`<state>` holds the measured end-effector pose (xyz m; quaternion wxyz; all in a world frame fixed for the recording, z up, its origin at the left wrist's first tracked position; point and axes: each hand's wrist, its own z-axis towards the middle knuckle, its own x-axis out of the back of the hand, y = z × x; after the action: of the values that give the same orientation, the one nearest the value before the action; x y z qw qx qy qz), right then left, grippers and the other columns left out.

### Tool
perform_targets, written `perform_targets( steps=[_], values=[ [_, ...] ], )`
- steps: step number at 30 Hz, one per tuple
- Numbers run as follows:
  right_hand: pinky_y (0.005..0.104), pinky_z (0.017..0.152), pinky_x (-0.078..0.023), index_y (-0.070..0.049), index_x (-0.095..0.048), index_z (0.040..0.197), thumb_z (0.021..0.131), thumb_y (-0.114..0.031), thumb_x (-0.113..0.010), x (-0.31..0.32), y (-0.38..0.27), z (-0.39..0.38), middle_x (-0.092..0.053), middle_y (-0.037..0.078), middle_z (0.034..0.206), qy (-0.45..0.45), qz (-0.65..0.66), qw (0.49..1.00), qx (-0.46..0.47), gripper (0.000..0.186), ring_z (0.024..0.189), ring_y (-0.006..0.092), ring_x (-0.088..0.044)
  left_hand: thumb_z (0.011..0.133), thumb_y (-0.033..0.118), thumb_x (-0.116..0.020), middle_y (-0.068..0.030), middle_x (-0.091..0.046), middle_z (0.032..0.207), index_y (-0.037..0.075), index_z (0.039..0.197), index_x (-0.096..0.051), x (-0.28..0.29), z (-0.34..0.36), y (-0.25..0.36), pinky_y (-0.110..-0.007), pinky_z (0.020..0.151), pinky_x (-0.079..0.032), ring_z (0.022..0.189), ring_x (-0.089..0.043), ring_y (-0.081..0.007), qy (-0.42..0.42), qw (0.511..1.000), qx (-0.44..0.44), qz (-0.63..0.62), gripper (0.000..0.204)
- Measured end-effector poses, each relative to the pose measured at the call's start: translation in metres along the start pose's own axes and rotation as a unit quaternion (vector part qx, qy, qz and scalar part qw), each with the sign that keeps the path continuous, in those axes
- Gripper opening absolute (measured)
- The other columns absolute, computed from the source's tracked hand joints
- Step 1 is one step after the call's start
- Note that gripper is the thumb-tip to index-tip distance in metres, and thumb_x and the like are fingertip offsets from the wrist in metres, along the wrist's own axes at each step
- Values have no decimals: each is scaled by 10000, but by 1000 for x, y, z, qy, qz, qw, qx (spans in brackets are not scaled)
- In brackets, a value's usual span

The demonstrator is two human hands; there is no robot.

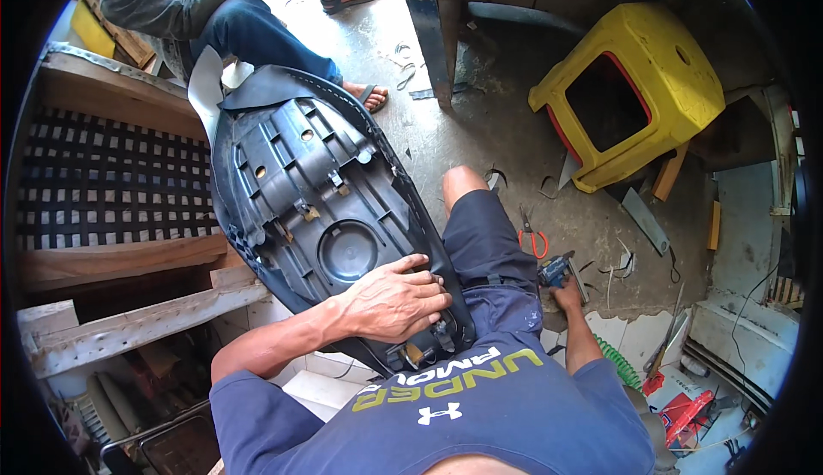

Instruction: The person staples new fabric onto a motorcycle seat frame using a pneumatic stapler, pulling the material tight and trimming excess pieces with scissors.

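An upside-down motorcycle seat (300, 166) lies slanted across my lap, its ribbed black plastic base facing up. Black cover material is drawn over its rim, and a grey-white flap (206, 93) sticks out at the far end. My left hand (396, 299) lies flat across the near part of the base, fingers stretched toward the right rim. Down by my right thigh, my right hand (567, 295) is closed round a blue staple gun (557, 271), low near the floor. Red-handled pliers (532, 242) lie on the floor just beyond the gun.
A yellow plastic stool (677, 81) is tipped over at the far right. Nearby lies a metal blade (645, 220). At left stands a wooden frame with woven black straps (111, 179). A person in jeans (266, 33) sits far left. A green coiled hose (619, 363) runs at lower right.
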<state>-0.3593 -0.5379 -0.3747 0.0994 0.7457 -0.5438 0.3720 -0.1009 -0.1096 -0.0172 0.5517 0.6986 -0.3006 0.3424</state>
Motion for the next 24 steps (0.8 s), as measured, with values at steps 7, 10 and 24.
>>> perform_targets(
  steps=[7, 10, 24],
  values=[
    [529, 1048, -495, -38, -420, 1461, 778, -226, -799, 18, -69, -14, -662, 336, 1296, 17, -74, 997, 18, 803, 1237, 500, -630, 993, 202, -546, -73, -695, 1195, 130, 1269, -654, -5, -5, 7, -555, 1256, -295, 1254, -635, -193, 27, 1000, 9, 4, 305],
    [518, 945, -540, 10, -662, 1230, 800, -240, -755, 70, -124, -46, -738, 307, 1117, 69, -19, 993, 92, 506, 1114, 479, -701, 975, 198, -560, -74, -700, 1184, 135, 1237, -670, -8, -8, 8, -555, 1255, -299, 1241, -643, -184, 38, 999, 14, 3, 292],
    [416, 717, -617, -90, -754, 1024, 690, -295, -865, 158, -314, -275, -767, 140, 861, -44, -175, 686, 705, 407, 796, 317, -763, 912, 175, -601, -79, -707, 1084, 124, 1118, -699, -16, -21, 5, -551, 1224, -348, 1108, -678, -220, 76, 996, -32, 19, 235]
  ],
)
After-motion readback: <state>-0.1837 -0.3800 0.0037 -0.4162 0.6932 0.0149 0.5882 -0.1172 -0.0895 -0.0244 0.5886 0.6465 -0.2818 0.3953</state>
